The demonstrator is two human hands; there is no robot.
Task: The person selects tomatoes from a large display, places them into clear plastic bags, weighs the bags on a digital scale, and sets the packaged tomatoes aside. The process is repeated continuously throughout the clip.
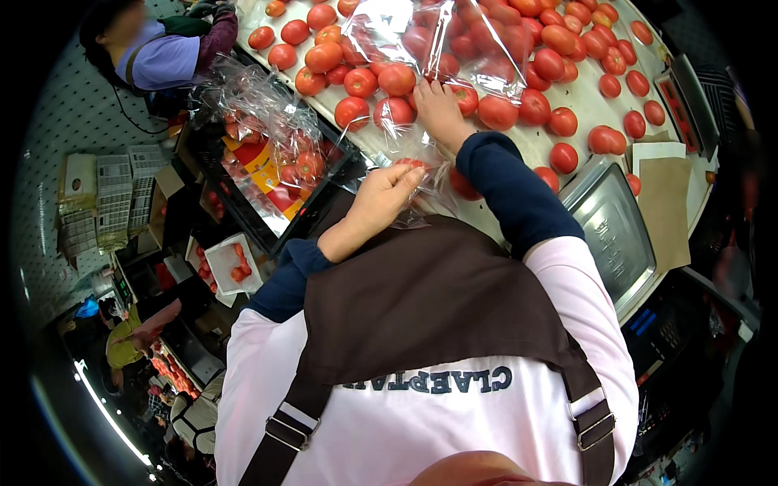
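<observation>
My left hand (382,195) is near the table's front edge, thumb pressed against the curled fingers on the rim of a clear plastic bag (434,176). Red shows through the bag, apparently a tomato (413,163). Farther forward, my right hand (439,110) reaches palm down among loose tomatoes. Its fingertips are at a tomato between a round tomato (396,79) and another tomato (465,98); what they grip, if anything, is hidden. A large clear plastic sheet or bag (437,36) lies over the tomatoes just beyond this hand.
Left of the pale table (480,212) stands a black crate (292,222) with bagged tomatoes. A weighing scale with a metal pan (608,243) is at right, beside brown cardboard (664,212). Another person (164,61) works at upper left. Stacked crates (115,194) stand on the floor.
</observation>
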